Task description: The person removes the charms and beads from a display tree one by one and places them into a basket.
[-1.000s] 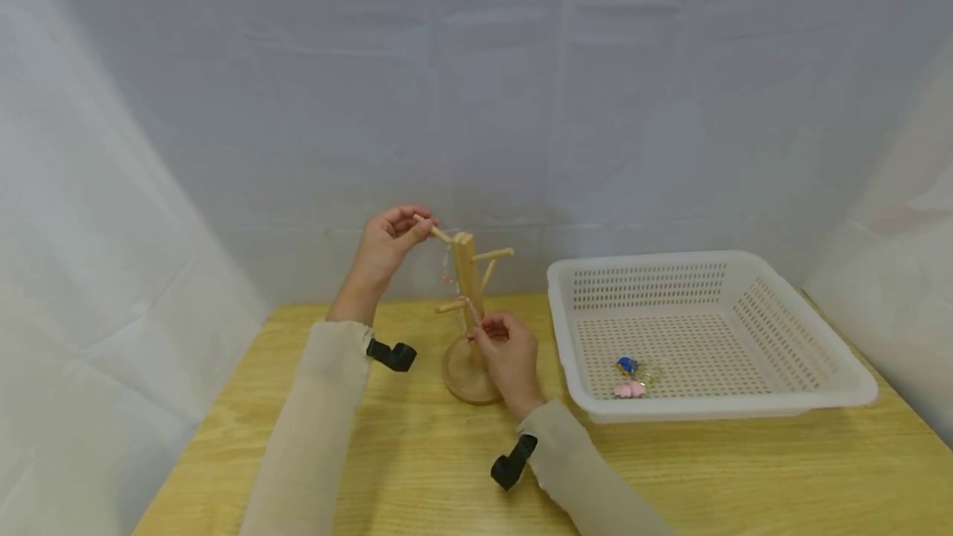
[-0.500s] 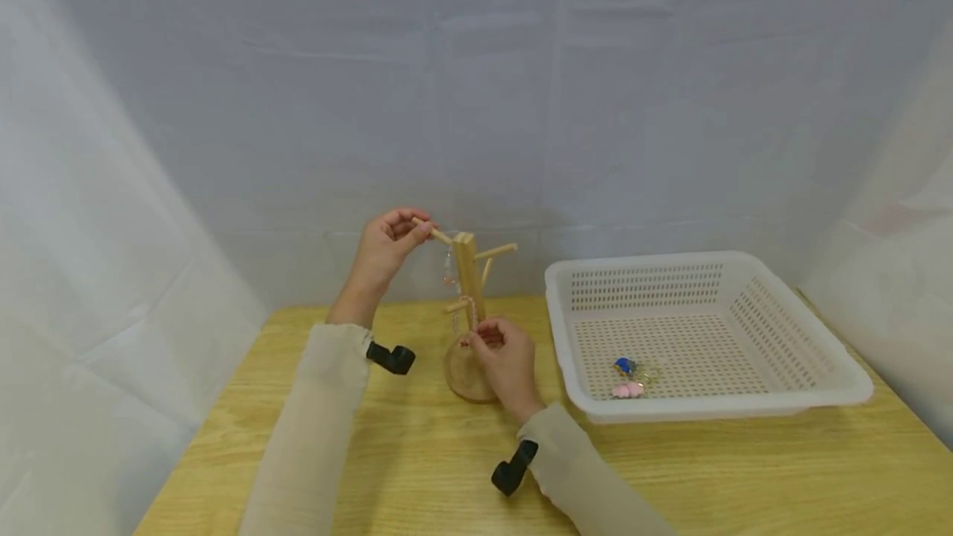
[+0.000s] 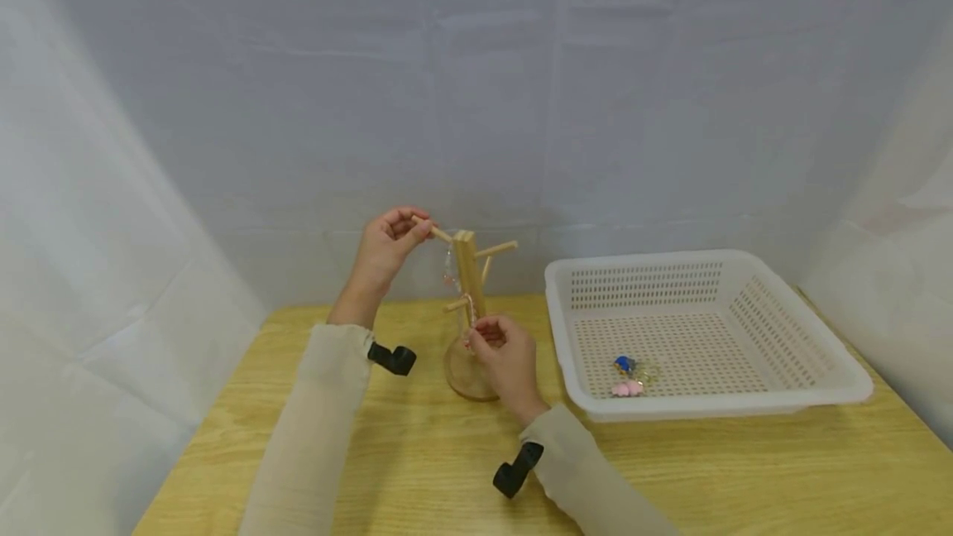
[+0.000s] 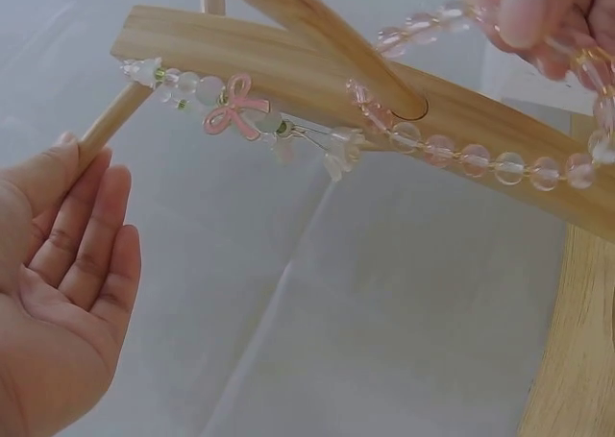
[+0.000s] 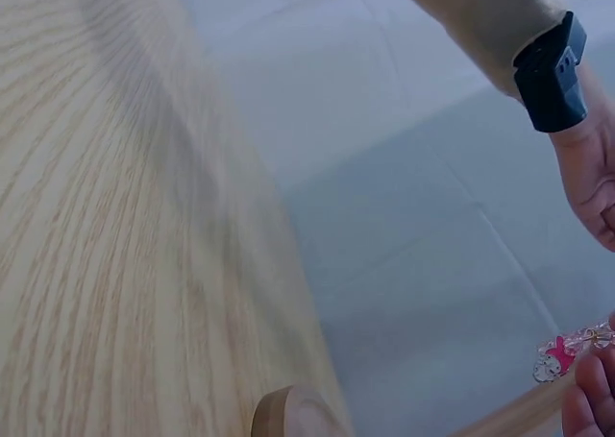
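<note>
- Centre of the frame now, and the wooden stand [image 3: 469,275] is upright on the table [image 3: 417,470], its round base [image 3: 463,379] just left of the right hand [image 3: 510,364].
- The left hand [image 3: 383,251], left of centre, has thumb and forefinger pinched on the upper peg [image 4: 120,118], the other fingers loosely bent.
- Look at the right hand: fingertips closed in a pinch on the pink bead bracelet [image 4: 474,160], just below the frame's centre.
- That bracelet loops around the lower peg [image 4: 336,48], its beads stretching to the right in the left wrist view.
- On the upper peg, close to the post, hangs a pale bead strand [image 4: 192,86] with a pink bow [image 4: 235,106].
- Lower right in the right wrist view, a bright pink charm [image 5: 560,352] shows beside the fingertips.
- Over on the right, the white basket [image 3: 722,406] holds a blue charm [image 3: 623,365] and a pale pink charm [image 3: 627,389], near its front left corner.
</note>
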Available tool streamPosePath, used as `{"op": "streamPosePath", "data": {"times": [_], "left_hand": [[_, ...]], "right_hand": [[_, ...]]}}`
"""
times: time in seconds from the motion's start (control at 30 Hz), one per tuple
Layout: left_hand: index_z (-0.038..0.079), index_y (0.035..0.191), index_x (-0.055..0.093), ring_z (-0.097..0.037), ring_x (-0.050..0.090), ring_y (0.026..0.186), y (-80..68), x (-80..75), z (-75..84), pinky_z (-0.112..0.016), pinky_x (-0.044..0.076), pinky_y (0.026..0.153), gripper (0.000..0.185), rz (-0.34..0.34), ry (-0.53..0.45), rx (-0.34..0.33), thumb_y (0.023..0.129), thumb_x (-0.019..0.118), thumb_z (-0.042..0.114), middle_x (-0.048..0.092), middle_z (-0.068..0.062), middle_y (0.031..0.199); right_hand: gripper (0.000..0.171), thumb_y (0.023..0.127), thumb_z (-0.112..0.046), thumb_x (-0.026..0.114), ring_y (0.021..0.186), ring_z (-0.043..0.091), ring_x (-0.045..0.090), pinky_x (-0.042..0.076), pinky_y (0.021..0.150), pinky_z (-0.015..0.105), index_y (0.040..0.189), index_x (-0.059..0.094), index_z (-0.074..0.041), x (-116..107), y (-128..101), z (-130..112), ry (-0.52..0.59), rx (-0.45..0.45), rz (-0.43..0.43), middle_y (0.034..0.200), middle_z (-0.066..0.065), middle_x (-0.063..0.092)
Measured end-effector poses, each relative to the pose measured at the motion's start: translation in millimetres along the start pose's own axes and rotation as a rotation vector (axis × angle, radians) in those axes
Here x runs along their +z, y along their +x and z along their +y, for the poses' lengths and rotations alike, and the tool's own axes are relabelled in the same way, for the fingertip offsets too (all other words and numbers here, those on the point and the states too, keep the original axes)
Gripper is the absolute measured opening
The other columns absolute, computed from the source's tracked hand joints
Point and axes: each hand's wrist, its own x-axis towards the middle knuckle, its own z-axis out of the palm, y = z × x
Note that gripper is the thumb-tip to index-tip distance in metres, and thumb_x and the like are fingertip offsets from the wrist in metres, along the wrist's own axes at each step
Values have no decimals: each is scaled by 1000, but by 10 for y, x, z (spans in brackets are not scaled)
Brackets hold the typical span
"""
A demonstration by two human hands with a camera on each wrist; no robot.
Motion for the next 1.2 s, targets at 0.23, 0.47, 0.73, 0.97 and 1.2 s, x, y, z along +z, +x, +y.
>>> {"op": "streamPosePath", "data": {"times": [0.23, 0.47, 0.73, 0.97, 1.2], "left_hand": [[6, 96, 62, -8, 64, 77, -3, 5, 16, -27, 52, 84, 5, 12, -2, 2, 91, 62, 7, 68, 8, 82], [9, 95, 62, -8, 63, 77, 17, 5, 6, -26, 52, 83, 5, 13, 12, 1, 91, 63, 8, 68, 7, 81], [-7, 101, 59, -7, 63, 77, 15, 12, -15, -27, 52, 84, 18, 29, 15, 25, 91, 62, 8, 68, 8, 81], [-14, 106, 55, -7, 63, 77, -4, 31, 4, -31, 52, 86, 27, 37, 36, 22, 91, 62, 8, 67, 9, 80], [-11, 104, 57, -7, 63, 76, -15, 31, 5, -25, 52, 83, 24, 40, 38, 26, 91, 62, 8, 67, 9, 80]], "right_hand": [[9, 81, 2, 70, 69, 17, 63, 52, 60, 18, 86, 65, 6, -15, 18, -65, 58, 31, -14, 80, 17, 67], [8, 81, 6, 68, 68, 14, 61, 50, 60, 16, 86, 64, 9, -39, 26, -245, 92, 51, -20, 81, 19, 67], [10, 82, 5, 67, 68, 11, 61, 50, 60, 15, 89, 63, 11, -76, 7, -459, 132, 56, -58, 83, 23, 66], [10, 82, 6, 67, 69, 13, 61, 50, 60, 15, 89, 64, 11, -74, -1, -529, 174, 54, -70, 85, 25, 66], [10, 82, 8, 66, 66, 4, 58, 49, 60, 13, 88, 63, 14, -49, -6, -583, 214, 51, -76, 85, 28, 65]]}}
